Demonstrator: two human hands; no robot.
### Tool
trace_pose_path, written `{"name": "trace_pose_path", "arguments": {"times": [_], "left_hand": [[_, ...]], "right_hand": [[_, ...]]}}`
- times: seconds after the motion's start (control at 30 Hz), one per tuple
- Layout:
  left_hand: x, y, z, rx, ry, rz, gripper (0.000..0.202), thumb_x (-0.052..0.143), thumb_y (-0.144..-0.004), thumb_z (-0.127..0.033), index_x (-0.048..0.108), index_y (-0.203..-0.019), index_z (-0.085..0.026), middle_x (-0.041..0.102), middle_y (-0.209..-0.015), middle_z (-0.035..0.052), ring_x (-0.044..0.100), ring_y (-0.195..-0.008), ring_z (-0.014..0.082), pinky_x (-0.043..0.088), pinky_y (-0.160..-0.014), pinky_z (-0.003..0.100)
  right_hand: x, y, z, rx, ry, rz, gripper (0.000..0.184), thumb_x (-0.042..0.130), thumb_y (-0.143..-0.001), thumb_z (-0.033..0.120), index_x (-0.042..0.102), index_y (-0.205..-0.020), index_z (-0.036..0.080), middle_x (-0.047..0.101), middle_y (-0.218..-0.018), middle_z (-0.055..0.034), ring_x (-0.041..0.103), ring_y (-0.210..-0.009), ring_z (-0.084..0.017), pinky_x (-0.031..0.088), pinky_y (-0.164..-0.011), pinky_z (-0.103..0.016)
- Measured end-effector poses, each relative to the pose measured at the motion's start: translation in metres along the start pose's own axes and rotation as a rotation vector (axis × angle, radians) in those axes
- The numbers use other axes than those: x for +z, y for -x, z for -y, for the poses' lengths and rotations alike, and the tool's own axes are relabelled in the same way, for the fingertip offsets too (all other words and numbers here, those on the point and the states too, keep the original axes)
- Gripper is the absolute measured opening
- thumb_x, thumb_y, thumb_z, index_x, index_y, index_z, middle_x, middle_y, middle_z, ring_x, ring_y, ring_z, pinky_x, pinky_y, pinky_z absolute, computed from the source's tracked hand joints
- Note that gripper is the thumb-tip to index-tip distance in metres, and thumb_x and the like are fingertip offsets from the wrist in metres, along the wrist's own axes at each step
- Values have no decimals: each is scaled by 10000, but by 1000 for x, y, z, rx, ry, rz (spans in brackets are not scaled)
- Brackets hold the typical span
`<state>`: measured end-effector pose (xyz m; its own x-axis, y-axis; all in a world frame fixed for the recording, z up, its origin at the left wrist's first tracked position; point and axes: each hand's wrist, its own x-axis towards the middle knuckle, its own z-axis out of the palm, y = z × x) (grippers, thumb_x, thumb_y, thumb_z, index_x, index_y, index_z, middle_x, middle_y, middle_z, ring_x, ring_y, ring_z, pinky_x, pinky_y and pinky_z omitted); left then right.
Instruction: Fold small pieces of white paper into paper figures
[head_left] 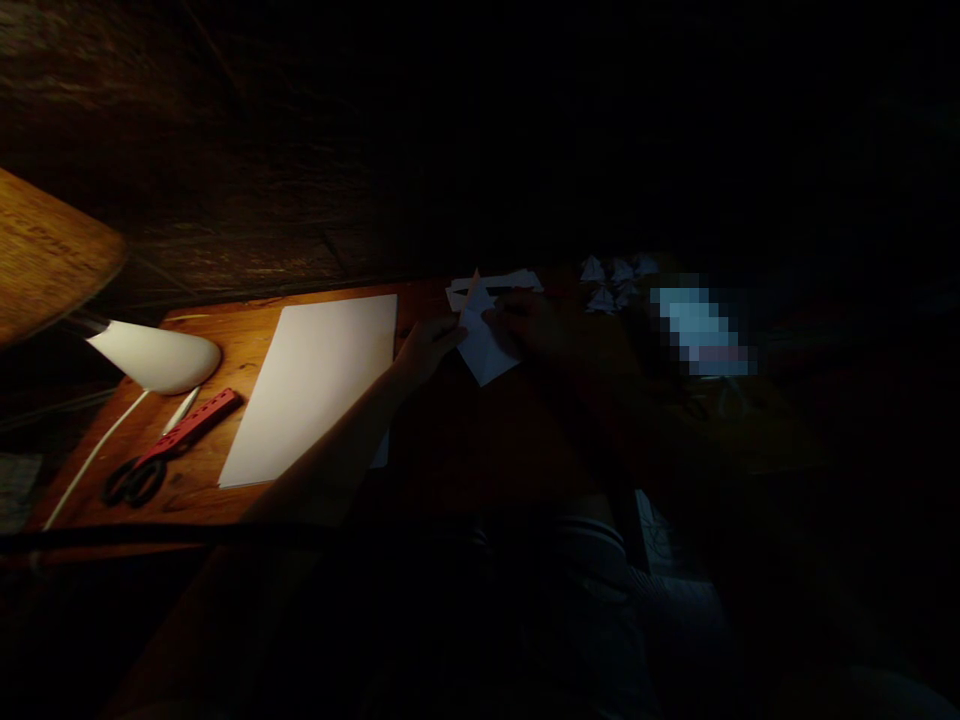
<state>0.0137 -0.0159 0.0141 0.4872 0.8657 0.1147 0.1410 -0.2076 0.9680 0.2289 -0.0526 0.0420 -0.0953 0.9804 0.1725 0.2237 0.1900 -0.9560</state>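
A folded piece of white paper (487,350), pointed at top and bottom, is held up between my two hands above the wooden table. My left hand (429,345) pinches its left edge. On the right side, my right hand (534,322) is closed on the paper too, dim in shadow so single fingers are hard to make out. Just behind the folded paper lie some flat white paper pieces (529,281). To the left, under my left forearm, a stack of white sheets (319,370) rests on the table.
A lamp with a white base (169,357) stands at the table's left, its cord running forward. Beside it lie red scissors with black handles (187,430) and a white pen-like object (180,410). Several small folded paper shapes (600,298) sit at the back right, near a blurred bright screen (694,325).
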Motion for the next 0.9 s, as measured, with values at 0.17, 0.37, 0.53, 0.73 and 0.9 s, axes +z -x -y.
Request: {"name": "trace_pose_path", "arguments": {"times": [0.17, 0.37, 0.53, 0.73, 0.9], "left_hand": [[1, 0, -2, 14, 54, 8, 481, 819, -771, -642, 690, -773, -179, 679, -742, 11, 602, -729, 174, 484, -678, 288], [0, -4, 4, 50, -20, -133, 511, 726, -788, -705, 663, -714, -204, 661, -724, 26, 559, -743, 190, 440, -673, 303], [1, -1, -1, 29, -58, -53, 479, 764, -772, -666, 653, -728, -202, 625, -710, 14, 529, -707, 172, 409, -651, 290], [1, 1, -5, 26, -22, -35, 388, 753, -775, -565, 640, -728, -197, 615, -718, -3, 527, -696, 154, 414, -654, 279], [0, 1, -2, 17, -24, -38, 321, 752, -803, -485, 661, -740, -184, 622, -711, -2, 544, -705, 158, 416, -655, 275]], "right_hand": [[-1, -1, -2, 14, -11, -13, 359, 756, -803, 489, 576, -665, 210, 564, -717, 1, 505, -735, -155, 433, -659, -275], [-4, -3, -3, 17, -15, -35, 388, 766, -804, 506, 570, -644, 213, 567, -711, -4, 502, -721, -157, 418, -653, -282], [-1, -4, -3, 13, 22, -42, 339, 754, -841, 404, 578, -634, 201, 569, -700, 6, 503, -712, -148, 410, -652, -279], [-1, -2, 0, -1, 18, -21, 348, 759, -851, 408, 585, -642, 192, 561, -708, 13, 497, -704, -139, 409, -663, -279], [-3, -3, 2, 4, 31, -36, 337, 780, -823, 407, 594, -643, 191, 579, -715, 1, 510, -717, -147, 414, -665, -283]]}}
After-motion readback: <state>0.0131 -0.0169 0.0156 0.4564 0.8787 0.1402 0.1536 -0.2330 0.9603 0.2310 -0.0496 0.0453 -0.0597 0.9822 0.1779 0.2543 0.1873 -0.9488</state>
